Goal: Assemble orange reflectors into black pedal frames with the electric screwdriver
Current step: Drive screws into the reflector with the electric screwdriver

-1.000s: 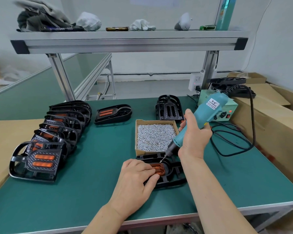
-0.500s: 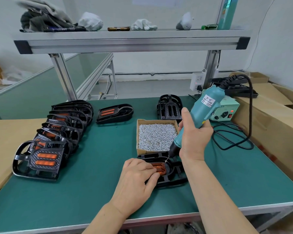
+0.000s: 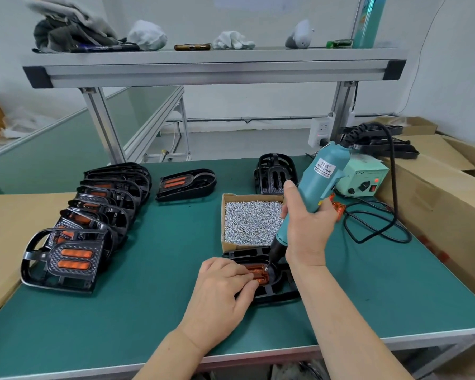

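**Screwdriver bit on the reflector near the bench's front edge**

Along the left edge of the green bench (image 3: 148, 311) a row of finished pedals (image 3: 99, 212) leans one on another. Behind the middle, a single pedal (image 3: 185, 185) lies alone. Near the front edge, the left hand (image 3: 222, 292) holds the black pedal frame (image 3: 279, 293). The thumb is on its front rim and the bent fingers press the orange reflector (image 3: 259, 273) inside. Just behind the frame stands a box of screws (image 3: 251, 220), and behind that an empty frame (image 3: 274, 174) stands upright. The right hand (image 3: 307, 229) is wrapped around the tilted electric screwdriver (image 3: 317, 185), whose bit touches the reflector's right end. A loose reflector (image 3: 338, 210) lies just beside this hand. The power unit (image 3: 365, 179) sits toward the back right corner.
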The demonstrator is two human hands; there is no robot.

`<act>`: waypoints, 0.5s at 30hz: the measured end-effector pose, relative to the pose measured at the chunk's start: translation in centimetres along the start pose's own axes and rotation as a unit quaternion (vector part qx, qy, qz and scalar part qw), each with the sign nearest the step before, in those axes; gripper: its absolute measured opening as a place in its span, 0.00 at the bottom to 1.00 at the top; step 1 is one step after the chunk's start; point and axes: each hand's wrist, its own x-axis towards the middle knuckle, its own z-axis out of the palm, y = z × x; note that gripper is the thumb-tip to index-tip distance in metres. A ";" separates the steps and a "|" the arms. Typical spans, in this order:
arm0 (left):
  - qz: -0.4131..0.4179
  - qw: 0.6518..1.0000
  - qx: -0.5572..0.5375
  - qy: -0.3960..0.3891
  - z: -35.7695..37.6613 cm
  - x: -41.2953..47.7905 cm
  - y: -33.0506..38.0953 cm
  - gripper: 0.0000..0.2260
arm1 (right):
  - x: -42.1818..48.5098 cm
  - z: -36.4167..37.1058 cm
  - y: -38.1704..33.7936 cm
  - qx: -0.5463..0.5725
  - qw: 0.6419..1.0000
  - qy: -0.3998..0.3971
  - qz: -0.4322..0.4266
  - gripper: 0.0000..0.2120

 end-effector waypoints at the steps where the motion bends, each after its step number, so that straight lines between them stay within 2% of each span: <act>1: 0.001 1.000 0.001 0.000 0.0 0.0 0.0 0.14 | -0.1 0.0 0.1 -0.003 1.000 -0.003 0.000 0.12; 15: -0.002 1.000 0.000 0.005 0.3 0.0 -0.2 0.15 | -0.8 0.5 0.9 -0.083 0.993 -0.063 -0.061 0.10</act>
